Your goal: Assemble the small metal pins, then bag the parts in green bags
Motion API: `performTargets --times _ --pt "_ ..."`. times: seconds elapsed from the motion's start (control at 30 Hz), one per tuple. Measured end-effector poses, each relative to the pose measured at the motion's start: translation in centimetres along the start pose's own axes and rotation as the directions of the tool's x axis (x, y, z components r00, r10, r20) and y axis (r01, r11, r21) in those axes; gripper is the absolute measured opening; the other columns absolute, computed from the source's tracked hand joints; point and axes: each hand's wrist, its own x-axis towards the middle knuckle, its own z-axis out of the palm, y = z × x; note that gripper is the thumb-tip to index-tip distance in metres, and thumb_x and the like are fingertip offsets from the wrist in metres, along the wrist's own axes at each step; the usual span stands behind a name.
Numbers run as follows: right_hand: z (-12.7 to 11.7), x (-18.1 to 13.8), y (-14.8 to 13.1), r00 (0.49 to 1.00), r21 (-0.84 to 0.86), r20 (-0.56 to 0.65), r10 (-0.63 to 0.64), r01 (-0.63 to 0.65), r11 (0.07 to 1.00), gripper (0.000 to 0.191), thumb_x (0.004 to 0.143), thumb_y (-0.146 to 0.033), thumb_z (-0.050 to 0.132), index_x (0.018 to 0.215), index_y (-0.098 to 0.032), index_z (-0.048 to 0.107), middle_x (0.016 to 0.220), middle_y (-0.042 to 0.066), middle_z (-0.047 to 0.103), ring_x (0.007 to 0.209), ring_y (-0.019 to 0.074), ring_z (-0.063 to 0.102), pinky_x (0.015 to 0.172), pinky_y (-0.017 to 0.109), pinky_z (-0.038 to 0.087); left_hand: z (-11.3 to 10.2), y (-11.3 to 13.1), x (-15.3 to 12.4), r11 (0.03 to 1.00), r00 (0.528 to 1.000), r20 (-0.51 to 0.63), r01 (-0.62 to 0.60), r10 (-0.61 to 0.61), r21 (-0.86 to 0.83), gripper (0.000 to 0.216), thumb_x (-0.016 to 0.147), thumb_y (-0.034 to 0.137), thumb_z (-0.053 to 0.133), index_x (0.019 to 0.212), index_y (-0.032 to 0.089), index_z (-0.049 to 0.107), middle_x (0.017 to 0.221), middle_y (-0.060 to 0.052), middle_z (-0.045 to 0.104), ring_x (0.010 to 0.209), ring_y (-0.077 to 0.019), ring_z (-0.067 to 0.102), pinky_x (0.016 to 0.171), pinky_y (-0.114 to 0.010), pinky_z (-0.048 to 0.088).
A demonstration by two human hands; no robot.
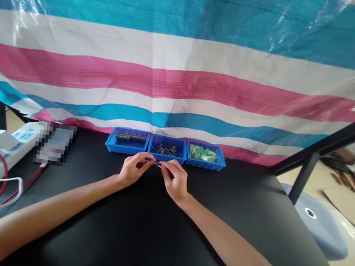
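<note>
Tiny dark metal part [156,164], just before the middle blue tray [166,157]

Colours and patterns, workstation
Tarpaulin [185,85] striped teal, white and pink; counter [147,236] plain black; three bins [127,148] bright blue, holding dark grey parts [131,137], silvery pins [166,149] and green-and-clear packets [203,153]; small metal piece [157,164] grey; power strip [25,136] white with blue; cable [5,177] red; stool [321,223] pale grey-blue; cardboard [348,205] brown.

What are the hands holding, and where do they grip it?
A small metal part, pinched at either end by the left hand and the right hand; too small to identify.
</note>
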Motion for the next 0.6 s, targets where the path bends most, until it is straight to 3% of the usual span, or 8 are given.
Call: performTargets --times 0.6 --pt "0.17 0.02 0.35 0.998 -0.041 0.059 0.021 -0.019 0.999 0.019 0.092 -0.019 0.050 0.100 -0.019 0.067 0.082 0.004 0.067 0.073 0.0151 0.064 0.069 0.026 0.052 0.13 -0.15 -0.16 1.000 1.000 -0.012 -0.025 0.025 -0.002 0.012 0.086 0.023 0.062 0.097 0.018 0.062 0.086 -0.001 0.071 0.052 -0.0062 0.059 0.057 -0.018 0.052"
